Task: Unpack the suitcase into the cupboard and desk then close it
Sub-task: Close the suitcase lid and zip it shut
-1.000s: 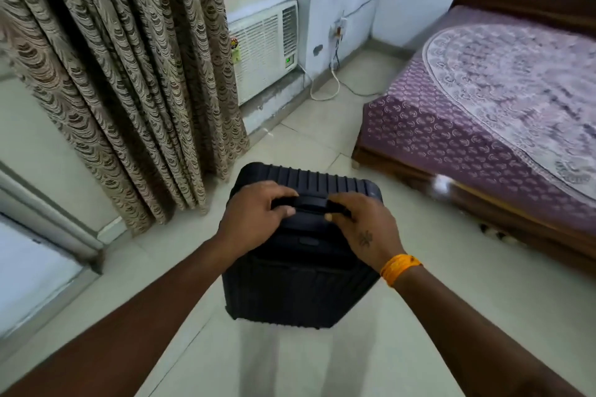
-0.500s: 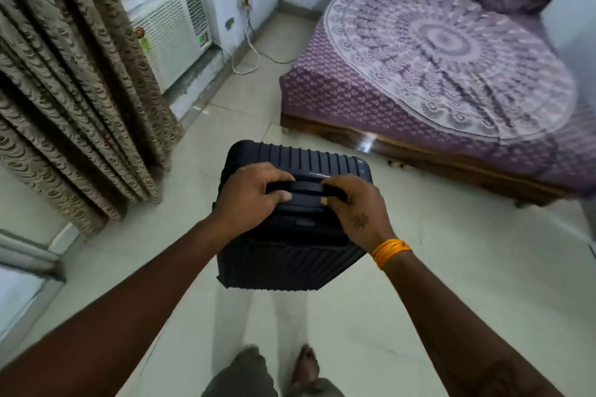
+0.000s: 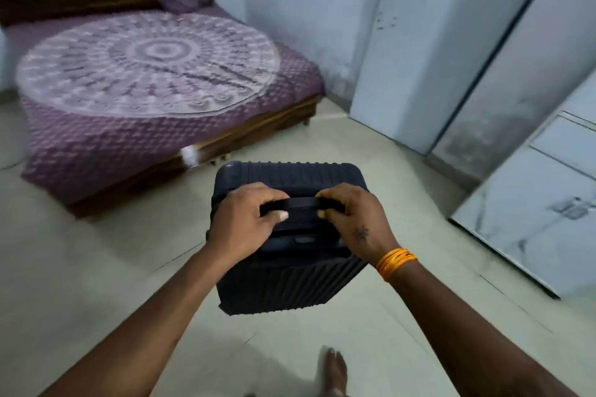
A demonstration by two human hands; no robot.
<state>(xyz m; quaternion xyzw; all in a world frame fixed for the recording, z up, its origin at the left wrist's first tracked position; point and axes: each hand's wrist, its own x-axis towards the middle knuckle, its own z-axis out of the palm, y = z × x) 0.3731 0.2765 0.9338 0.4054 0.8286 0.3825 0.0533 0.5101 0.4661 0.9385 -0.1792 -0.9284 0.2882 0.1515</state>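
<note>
Room: pale tiled floor [image 3: 96,284] under you, and your view now swings right, so the curtain and window unit drop out of sight.
Bed: bed [image 3: 145,74] with the purple round-patterned cover slides to the upper left, blurred by the turn.
Cupboard: tall pale cupboard [image 3: 483,58] comes in at right, its far side cut off by the edge.
Suitcase: dark ribbed suitcase [image 3: 290,287] stands upright in front of you, zipped closed, same as a moment ago.
Left hand: your left hand [image 3: 245,226] keeps its fingers curled around the top handle [image 3: 303,203].
Right hand: your right hand [image 3: 358,219] grips the same handle, orange band [image 3: 396,263] at the wrist.
Hard to see: suitcase wheels hidden beneath the body; one bare foot [image 3: 335,371] blurred at the bottom.
</note>
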